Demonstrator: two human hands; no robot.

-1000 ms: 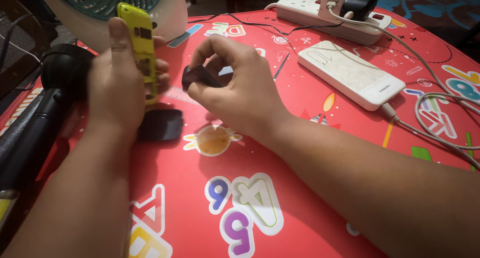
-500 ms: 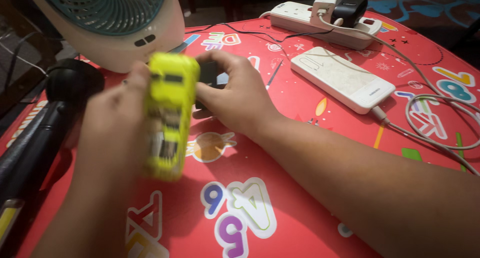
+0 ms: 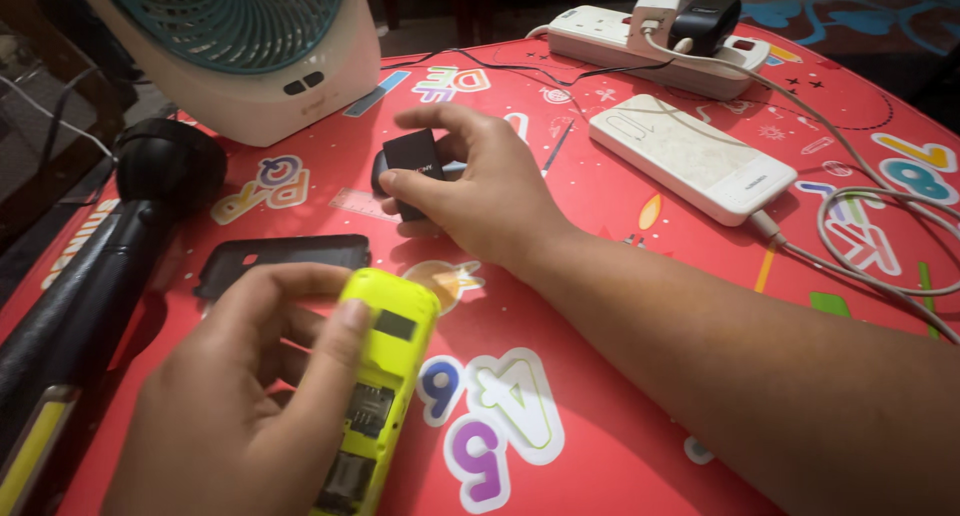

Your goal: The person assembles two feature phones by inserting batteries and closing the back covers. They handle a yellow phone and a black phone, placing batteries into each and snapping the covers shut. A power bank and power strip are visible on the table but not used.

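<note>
My left hand (image 3: 240,406) grips a yellow-green phone body (image 3: 375,391) with its back open, low at the front left over the red table (image 3: 600,306). My right hand (image 3: 480,191) pinches a small black battery (image 3: 410,166) just above the table's middle. A black back cover (image 3: 280,261) lies flat between the two hands, touched by neither.
A white fan with a teal grille (image 3: 240,46) stands at the back left. A large black torch (image 3: 90,276) lies along the left edge. A white power bank (image 3: 690,156) with a cable (image 3: 860,236) and a white power strip (image 3: 650,41) sit at the back right.
My left hand has brought the phone body down from near the fan toward the table's front. The right hand holds the battery slightly further back, and the black cover shows now.
</note>
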